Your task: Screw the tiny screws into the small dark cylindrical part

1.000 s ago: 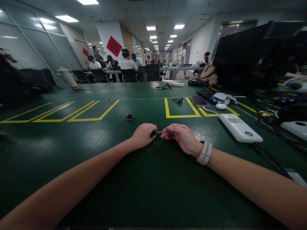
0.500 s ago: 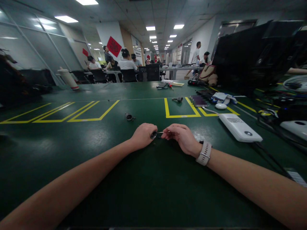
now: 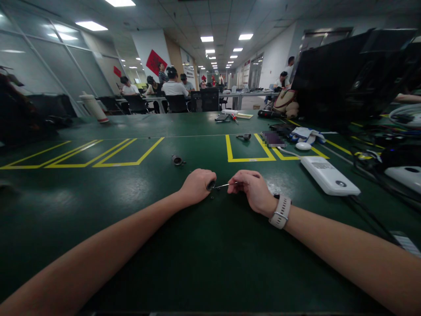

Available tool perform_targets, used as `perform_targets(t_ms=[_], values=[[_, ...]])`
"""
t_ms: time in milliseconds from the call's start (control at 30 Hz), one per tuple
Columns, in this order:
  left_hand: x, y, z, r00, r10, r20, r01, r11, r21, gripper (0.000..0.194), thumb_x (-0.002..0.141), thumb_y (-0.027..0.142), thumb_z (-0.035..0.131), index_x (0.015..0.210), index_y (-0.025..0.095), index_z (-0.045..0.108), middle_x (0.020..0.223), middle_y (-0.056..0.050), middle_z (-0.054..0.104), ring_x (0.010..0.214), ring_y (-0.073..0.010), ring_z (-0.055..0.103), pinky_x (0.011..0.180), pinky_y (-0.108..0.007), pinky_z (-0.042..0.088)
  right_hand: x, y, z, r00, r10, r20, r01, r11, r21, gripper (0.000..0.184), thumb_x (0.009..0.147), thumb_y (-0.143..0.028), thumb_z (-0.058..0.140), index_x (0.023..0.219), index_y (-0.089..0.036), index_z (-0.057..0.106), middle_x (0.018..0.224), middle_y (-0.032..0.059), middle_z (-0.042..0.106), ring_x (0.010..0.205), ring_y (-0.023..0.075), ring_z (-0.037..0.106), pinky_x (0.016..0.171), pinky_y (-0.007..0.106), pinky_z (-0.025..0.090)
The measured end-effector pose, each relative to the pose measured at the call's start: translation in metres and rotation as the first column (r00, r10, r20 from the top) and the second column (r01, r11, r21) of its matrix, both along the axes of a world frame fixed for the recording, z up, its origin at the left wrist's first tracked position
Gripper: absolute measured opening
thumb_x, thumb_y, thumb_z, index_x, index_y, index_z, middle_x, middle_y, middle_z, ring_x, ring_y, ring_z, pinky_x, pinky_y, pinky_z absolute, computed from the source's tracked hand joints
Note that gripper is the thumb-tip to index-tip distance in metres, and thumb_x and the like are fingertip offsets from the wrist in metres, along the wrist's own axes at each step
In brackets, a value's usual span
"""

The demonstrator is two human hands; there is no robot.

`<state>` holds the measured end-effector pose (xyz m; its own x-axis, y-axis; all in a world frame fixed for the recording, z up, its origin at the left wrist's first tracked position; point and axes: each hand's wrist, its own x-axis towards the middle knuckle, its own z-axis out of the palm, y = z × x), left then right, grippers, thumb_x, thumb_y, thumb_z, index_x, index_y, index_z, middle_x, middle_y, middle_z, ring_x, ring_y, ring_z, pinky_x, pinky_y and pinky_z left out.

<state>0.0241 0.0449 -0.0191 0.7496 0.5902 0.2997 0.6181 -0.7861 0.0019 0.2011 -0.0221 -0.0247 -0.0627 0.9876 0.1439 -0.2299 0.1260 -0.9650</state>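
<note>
My left hand is closed around a dark, hollow metal part, its round open end facing right. Pinched in the fingers of my right hand is a thin, shiny metal rod; its inner end lies at the mouth of the hollow part, and the rest is hidden by the fingers. Whether the rod touches the part, I cannot tell. Just below, a tiny ring-like piece rests on the green table. Beyond my left hand lies another hollow dark metal part on its side.
A similar metal part sits inside a yellow-taped area ahead. To the right are a white power bank with cables, a white oval case and a glove. A bottle stands at far left. Several people sit beyond the table.
My right hand has drawn slightly to the right, and more of the rod shows between it and the hollow part. My left hand has stayed nearly still.
</note>
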Motion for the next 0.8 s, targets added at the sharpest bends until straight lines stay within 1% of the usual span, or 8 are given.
perform_targets(t_ms=[200,333,400,500,567,600,667,800], values=[[-0.0005,0.0004,-0.0007,0.999,0.031,0.03,-0.03,0.999,-0.032,0.006,0.072,0.013,0.052,0.069,0.017,0.053,0.067,-0.001,0.057,0.065,-0.0162,0.053,0.063,-0.028,0.04,-0.0029,-0.0026,0.0029,0.998,-0.04,0.058,0.039,0.999,0.007,0.018,0.07,-0.02,0.051,0.055,-0.017,0.061,0.047,-0.0009,0.057,0.049,0.0126,0.051,0.053,0.027,0.036],[-0.0008,0.0012,-0.001,0.992,0.092,0.081,-0.089,0.995,-0.042,0.007,0.07,0.012,0.053,0.068,0.018,0.052,0.067,-0.001,0.057,0.065,-0.0162,0.053,0.061,-0.028,0.041,-0.0031,-0.0027,0.0023,0.995,-0.061,0.075,0.059,0.998,0.035,0.019,0.07,-0.021,0.049,0.053,-0.018,0.057,0.044,-0.0025,0.053,0.046,0.0115,0.048,0.051,0.026,0.034],[-0.0014,0.0029,-0.0017,0.982,0.141,0.124,-0.137,0.99,-0.04,0.006,0.073,0.014,0.052,0.068,0.018,0.052,0.067,-0.001,0.057,0.065,-0.0159,0.054,0.06,-0.028,0.04,-0.0035,-0.0042,0.0029,0.996,-0.017,0.092,0.013,0.999,0.046,0.02,0.071,-0.022,0.048,0.053,-0.018,0.056,0.044,-0.0028,0.052,0.045,0.0113,0.048,0.051,0.026,0.035],[-0.0031,0.0061,-0.0032,0.955,0.215,0.203,-0.21,0.977,-0.043,0.01,0.079,0.022,0.05,0.07,0.018,0.051,0.068,-0.001,0.057,0.062,-0.0149,0.053,0.057,-0.027,0.039,-0.0047,-0.0077,0.0056,0.983,0.112,0.148,-0.119,0.992,0.037,0.019,0.072,-0.023,0.051,0.055,-0.018,0.058,0.047,-0.0022,0.055,0.047,0.0121,0.051,0.053,0.027,0.038],[-0.004,0.0076,-0.0043,0.932,0.246,0.265,-0.239,0.969,-0.059,0.013,0.079,0.027,0.052,0.07,0.018,0.05,0.067,0.0,0.056,0.061,-0.0143,0.052,0.055,-0.026,0.039,-0.0054,-0.009,0.0071,0.965,0.162,0.205,-0.172,0.984,0.033,0.018,0.073,-0.023,0.052,0.058,-0.017,0.06,0.05,-0.0019,0.056,0.05,0.0124,0.053,0.055,0.027,0.04],[-0.0042,0.0079,-0.0048,0.922,0.255,0.293,-0.245,0.967,-0.07,0.013,0.078,0.028,0.054,0.071,0.018,0.05,0.067,0.0,0.055,0.061,-0.0141,0.052,0.055,-0.026,0.039,-0.0054,-0.0091,0.0073,0.96,0.155,0.231,-0.168,0.985,0.039,0.018,0.074,-0.023,0.052,0.059,-0.017,0.06,0.051,-0.0019,0.057,0.051,0.0124,0.053,0.056,0.027,0.04],[-0.0043,0.0083,-0.0058,0.906,0.263,0.332,-0.247,0.965,-0.089,0.013,0.075,0.028,0.057,0.074,0.018,0.05,0.069,0.0,0.055,0.062,-0.0143,0.051,0.056,-0.027,0.039,-0.005,-0.008,0.0068,0.96,0.088,0.264,-0.108,0.992,0.062,0.019,0.075,-0.023,0.051,0.059,-0.017,0.06,0.051,-0.0021,0.056,0.052,0.0121,0.052,0.056,0.027,0.039],[-0.0038,0.0102,-0.0076,0.892,0.256,0.374,-0.239,0.967,-0.092,0.012,0.076,0.025,0.057,0.081,0.017,0.051,0.077,-0.001,0.056,0.07,-0.0156,0.052,0.063,-0.028,0.042,-0.0027,-0.0045,0.004,0.968,-0.065,0.243,0.042,0.994,0.098,0.022,0.077,-0.024,0.048,0.058,-0.018,0.056,0.051,-0.0021,0.053,0.051,0.0124,0.051,0.055,0.028,0.039]])
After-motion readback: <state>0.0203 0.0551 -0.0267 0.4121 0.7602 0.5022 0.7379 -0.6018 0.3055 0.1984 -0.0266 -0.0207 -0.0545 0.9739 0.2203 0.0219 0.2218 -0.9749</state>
